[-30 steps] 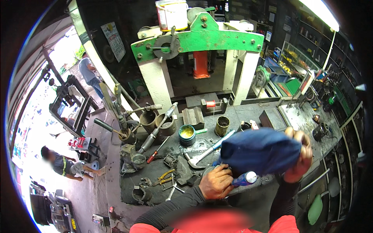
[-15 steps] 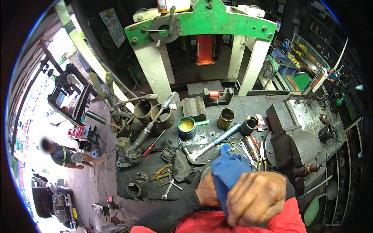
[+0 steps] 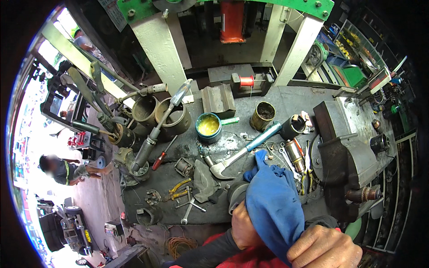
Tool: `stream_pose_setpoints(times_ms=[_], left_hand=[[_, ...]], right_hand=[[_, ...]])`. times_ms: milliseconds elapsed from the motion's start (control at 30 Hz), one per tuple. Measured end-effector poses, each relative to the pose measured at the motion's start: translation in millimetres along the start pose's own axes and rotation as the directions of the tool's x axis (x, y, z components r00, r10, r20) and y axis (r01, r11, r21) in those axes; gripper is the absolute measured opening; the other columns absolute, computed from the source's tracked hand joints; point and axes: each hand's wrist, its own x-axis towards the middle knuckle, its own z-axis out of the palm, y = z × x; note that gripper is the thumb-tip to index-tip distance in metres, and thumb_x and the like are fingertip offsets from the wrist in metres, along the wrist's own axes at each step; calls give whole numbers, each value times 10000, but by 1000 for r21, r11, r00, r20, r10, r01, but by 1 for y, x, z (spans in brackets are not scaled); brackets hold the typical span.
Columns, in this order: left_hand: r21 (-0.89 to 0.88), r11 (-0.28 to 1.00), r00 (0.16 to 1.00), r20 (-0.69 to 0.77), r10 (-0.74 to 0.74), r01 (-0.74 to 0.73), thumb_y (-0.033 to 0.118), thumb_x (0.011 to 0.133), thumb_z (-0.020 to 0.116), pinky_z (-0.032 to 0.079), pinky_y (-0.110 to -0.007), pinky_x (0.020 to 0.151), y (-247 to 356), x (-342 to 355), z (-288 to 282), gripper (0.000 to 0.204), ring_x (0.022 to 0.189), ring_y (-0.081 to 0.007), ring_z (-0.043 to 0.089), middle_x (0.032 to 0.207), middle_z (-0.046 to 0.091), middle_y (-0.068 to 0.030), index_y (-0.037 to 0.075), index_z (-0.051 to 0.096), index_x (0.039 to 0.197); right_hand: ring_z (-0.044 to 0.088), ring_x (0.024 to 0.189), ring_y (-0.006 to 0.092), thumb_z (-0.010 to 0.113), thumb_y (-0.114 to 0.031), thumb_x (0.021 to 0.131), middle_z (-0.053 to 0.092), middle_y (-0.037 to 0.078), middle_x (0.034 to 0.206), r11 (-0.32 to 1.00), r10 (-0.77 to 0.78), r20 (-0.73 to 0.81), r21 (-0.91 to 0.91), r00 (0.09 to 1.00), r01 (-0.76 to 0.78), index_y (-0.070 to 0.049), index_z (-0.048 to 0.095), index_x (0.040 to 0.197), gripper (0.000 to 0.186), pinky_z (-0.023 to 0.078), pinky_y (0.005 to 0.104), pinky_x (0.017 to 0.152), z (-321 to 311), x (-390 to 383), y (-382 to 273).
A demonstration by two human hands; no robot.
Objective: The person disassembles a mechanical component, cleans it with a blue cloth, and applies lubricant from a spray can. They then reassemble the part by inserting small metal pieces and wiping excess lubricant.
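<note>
A blue cloth (image 3: pixel 275 203) hangs bunched between my hands. My right hand (image 3: pixel 324 246) is closed on its lower end, at the lower right. My left hand (image 3: pixel 245 228) is closed against the cloth's left side, next to a round grey metal part (image 3: pixel 237 195); the cloth hides what its fingers hold. Beyond the cloth lies a claw hammer (image 3: pixel 263 137) with a blue handle. Several wrenches, pliers and a copper-wound armature (image 3: pixel 295 154) lie right of the cloth. Yellow-handled pliers (image 3: pixel 179 187), a grey rag (image 3: pixel 204 182) and a spanner (image 3: pixel 187 212) are to the left.
An open tub of yellow grease (image 3: pixel 208 128) and a dark-filled can (image 3: pixel 262 116) stand mid-bench. A bulky vise (image 3: pixel 348 156) occupies the right side. Behind stands a green and white press frame (image 3: pixel 158 49). A red-handled screwdriver (image 3: pixel 158 161) lies left; a person (image 3: pixel 67 172) is on the floor beyond.
My right hand has moved right and down, drawing the cloth out wider and lower. The view has tipped downward, so the bench things sit higher in the picture.
</note>
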Motion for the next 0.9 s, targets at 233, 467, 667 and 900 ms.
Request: stream_pose_setpoints(times_ms=[233, 467, 667, 900], left_hand=[[5, 1000, 999, 17, -30, 30, 259, 826, 801, 600, -396, 880, -2, -4, 1, 393, 987, -331, 760, 1099, 768, -188, 1, 742, 1116], [-3, 1000, 999, -22, -29, 28, 338, 788, 840, 610, -419, 860, -1, -2, 6, 489, 962, -339, 767, 1086, 768, -198, 20, 747, 1147], [-109, 994, 1000, -7, 13, -13, 388, 777, 863, 604, -444, 893, 3, 11, -4, 551, 993, -339, 763, 1122, 761, -204, 39, 745, 1187], [-313, 949, 999, 50, -9, 24, 290, 793, 855, 547, -449, 1027, 8, 23, -12, 529, 1137, -353, 722, 1214, 736, -204, 29, 722, 1233]], right_hand=[[455, 430, 138, 659, 104, 687, 592, 136, 620, 992, 18, -67, -120, 998, -26, 5, 606, 664, 115, 258, 274, 416, 8, -10, 1], [524, 457, 165, 699, 15, 786, 621, 119, 642, 920, 142, -162, -341, 976, -191, -18, 612, 727, 110, 409, 292, 428, 23, -13, -14], [562, 477, 209, 660, -48, 907, 652, 151, 675, 955, 241, -6, -178, 971, -238, 20, 653, 706, 212, 454, 318, 470, 17, 23, -14], [529, 479, 155, 712, -34, 948, 610, 77, 679, 958, 121, 449, 181, 885, -222, -70, 582, 614, 361, 352, 281, 444, -8, 25, -6]])
